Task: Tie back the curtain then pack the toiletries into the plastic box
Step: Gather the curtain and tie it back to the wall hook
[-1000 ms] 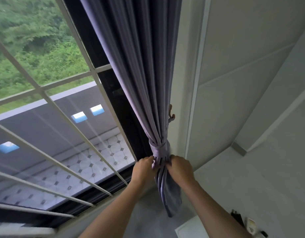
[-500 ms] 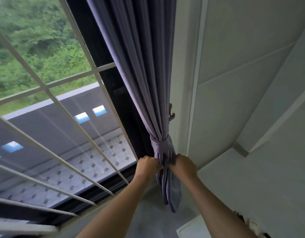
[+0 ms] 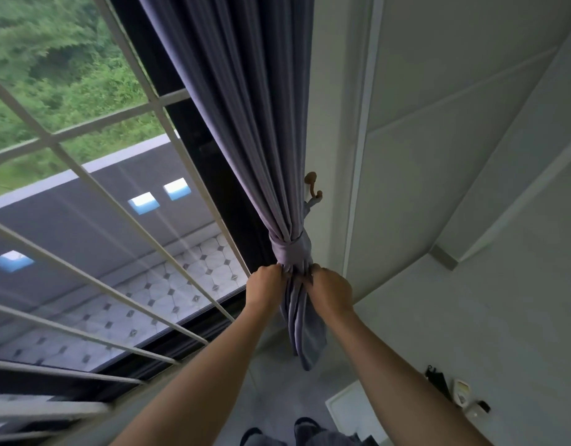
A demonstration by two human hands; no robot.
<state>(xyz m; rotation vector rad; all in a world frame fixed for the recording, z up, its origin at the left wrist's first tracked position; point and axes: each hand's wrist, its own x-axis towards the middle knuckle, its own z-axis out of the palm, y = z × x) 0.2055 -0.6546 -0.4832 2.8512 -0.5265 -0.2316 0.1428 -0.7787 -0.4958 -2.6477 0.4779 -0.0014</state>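
Curtain (image 3: 245, 130) fabric, purple-grey, hangs gathered into one bundle beside the dark window frame (image 3: 194, 130), cinched at its narrowest point by a tieback band (image 3: 289, 249) of the same cloth. A thin loop runs from the band up to a brown wall hook (image 3: 313, 185) on the white wall just right of the bundle. We see our left hand (image 3: 264, 289) and right hand (image 3: 330, 292) raised to the fabric directly under the band, one on each side and close together, knuckles toward the camera. Each grip is curled and pinching folds of the curtain just below the tie; the fingertips themselves are buried in the cloth, so we cannot tell exactly how many fingers hold it. Below our hands the loose tail of the curtain falls free, ending above the grey floor (image 3: 277, 397). White window bars (image 3: 84, 175) cross the glass to the left, with green trees beyond. Low at the right, near the wall, lie a white lid-like tray (image 3: 348, 410), a black item (image 3: 436, 379) and what appears to be a small white bottle (image 3: 463, 392), too small to name surely.
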